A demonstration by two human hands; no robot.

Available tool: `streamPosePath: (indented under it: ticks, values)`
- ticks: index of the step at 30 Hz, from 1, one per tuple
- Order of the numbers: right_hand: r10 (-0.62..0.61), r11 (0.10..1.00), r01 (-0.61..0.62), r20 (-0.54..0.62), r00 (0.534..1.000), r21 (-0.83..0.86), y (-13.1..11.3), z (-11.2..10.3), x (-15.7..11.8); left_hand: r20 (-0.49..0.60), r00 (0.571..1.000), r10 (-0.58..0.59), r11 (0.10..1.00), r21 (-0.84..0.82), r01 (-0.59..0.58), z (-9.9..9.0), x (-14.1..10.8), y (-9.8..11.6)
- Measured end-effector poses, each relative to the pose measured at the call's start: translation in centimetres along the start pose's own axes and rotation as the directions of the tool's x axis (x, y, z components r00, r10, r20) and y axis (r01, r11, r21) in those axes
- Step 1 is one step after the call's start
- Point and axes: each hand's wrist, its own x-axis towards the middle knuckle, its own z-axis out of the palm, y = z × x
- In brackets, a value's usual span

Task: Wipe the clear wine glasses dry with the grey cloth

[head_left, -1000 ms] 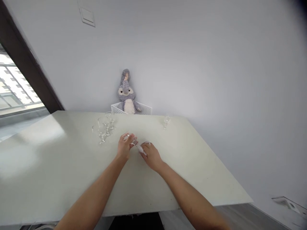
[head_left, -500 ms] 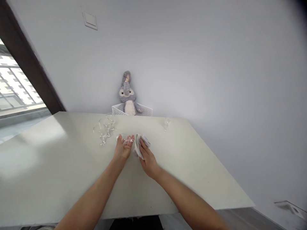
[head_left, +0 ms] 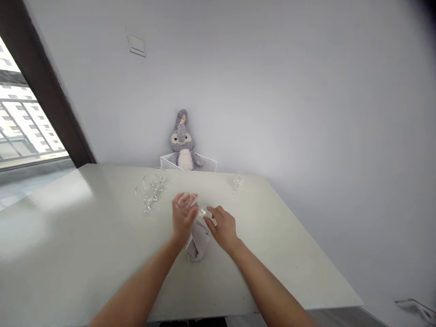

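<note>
A grey plush toy [head_left: 183, 141] sits in a white perforated basket [head_left: 208, 164], a pale wall [head_left: 289, 104] behind it. From where I stand, a white switch [head_left: 137, 44] is above and left of the toy; farther left of the toy, a dark slanting frame [head_left: 47, 81], a railing [head_left: 20, 101] beyond.

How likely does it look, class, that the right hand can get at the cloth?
Probably yes: the cloth lies close to the right hand, with nothing seen standing between them. The right fingers look parted near the glass the left hand holds; any contact there is unclear.
</note>
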Motion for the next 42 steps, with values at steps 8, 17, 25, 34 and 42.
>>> streamPosePath:
  ticks: [8,17,25,34,42]
  values:
    - [0.359,0.932,-0.350,0.100,0.928,-0.094,3.8,0.6,1.7,0.209,0.974,-0.090,0.962,0.272,0.031,0.6,-1.6,-1.4]
    - [0.685,0.723,-0.689,-0.072,0.725,-0.051,13.9,-1.2,4.8,-0.016,0.991,-0.133,0.869,0.479,0.124,-2.5,0.3,-5.0]
    - [0.726,0.685,-0.728,-0.062,0.685,-0.026,15.9,0.3,5.3,-0.028,0.988,-0.154,0.851,0.504,0.147,-3.4,0.7,-6.3]
    - [0.731,0.682,-0.732,-0.056,0.680,0.013,16.3,0.6,6.3,-0.028,0.985,-0.173,0.882,0.440,0.168,-3.6,0.8,-6.8]
    - [0.730,0.684,-0.724,-0.083,0.679,0.091,12.0,-0.1,3.3,-0.118,0.993,-0.015,0.918,0.392,0.060,-2.2,0.2,-3.9]
